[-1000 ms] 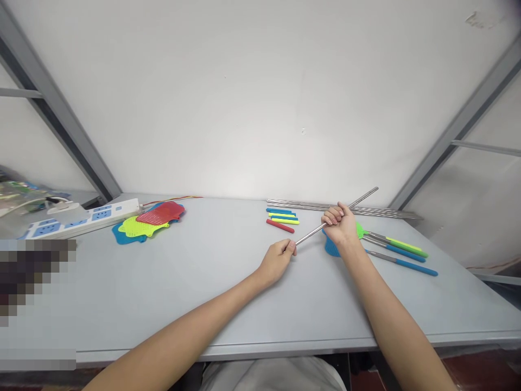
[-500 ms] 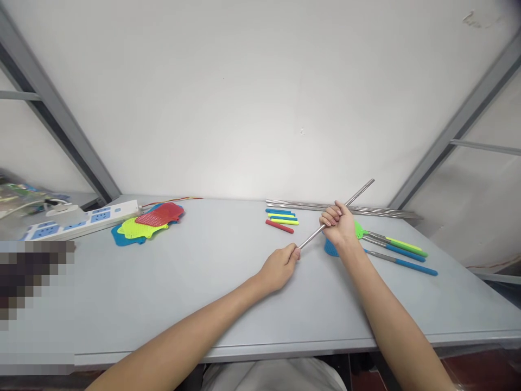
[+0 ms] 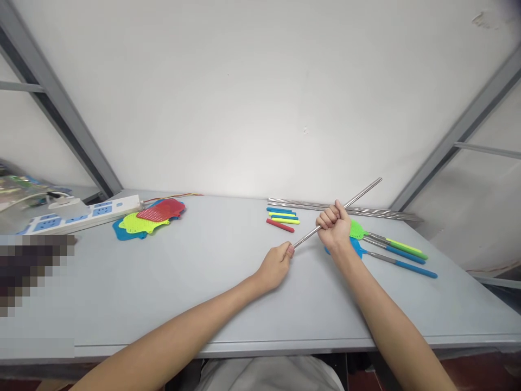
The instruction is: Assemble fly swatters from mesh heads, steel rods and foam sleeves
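Observation:
A thin metal telescopic rod [image 3: 364, 192] slants up to the right above the table, held in both hands. My left hand [image 3: 275, 265] is closed round its lower, thinner end, which the fingers hide. Higher up, my right hand [image 3: 334, 225] wraps its fingers round the thicker part. Beneath and beyond the right hand lie fly swatters with metal shafts: a green swatter head [image 3: 358, 230], a blue swatter head [image 3: 355, 248] and a blue handle [image 3: 415, 269]. Several coloured grip sleeves, one a red sleeve [image 3: 280, 225], lie behind the left hand.
Loose swatter heads, the top one a red swatter head [image 3: 161, 209], overlap at the left beside a white power strip [image 3: 116, 208]. A bundle of metal rods [image 3: 382, 214] lies along the wall [image 3: 260, 98]. The grey table [image 3: 171, 282] ends at a front edge near my body.
Both hands have shifted slightly left with the rod still gripped. The rod's upper end has moved a little right, and more of the blue swatter head shows.

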{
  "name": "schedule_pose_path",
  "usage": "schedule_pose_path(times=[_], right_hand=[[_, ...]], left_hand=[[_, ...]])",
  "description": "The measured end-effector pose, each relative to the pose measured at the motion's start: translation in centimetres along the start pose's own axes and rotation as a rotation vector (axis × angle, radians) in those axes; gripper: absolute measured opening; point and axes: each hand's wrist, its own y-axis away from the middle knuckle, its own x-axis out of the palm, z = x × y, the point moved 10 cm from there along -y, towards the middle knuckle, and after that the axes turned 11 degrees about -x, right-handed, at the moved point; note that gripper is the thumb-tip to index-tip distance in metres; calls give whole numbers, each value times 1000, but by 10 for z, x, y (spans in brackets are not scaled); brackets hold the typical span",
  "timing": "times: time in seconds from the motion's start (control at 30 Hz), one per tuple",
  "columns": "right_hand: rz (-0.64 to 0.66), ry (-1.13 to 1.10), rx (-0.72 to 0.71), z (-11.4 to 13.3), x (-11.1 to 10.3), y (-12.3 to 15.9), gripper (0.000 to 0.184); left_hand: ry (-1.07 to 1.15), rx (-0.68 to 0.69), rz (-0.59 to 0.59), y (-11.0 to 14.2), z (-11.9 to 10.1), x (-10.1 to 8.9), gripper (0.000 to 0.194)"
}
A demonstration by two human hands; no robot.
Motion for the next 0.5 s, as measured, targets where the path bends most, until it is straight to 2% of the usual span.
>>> schedule_pose_path(times=[0.37, 0.5], right_hand=[[-16, -5, 0, -19, -5, 9, 43], [-23, 0, 10, -27, -7, 13, 43]], left_hand=[[46, -36, 15, -7, 8, -2, 36], [46, -72, 54, -11, 14, 2, 29]])
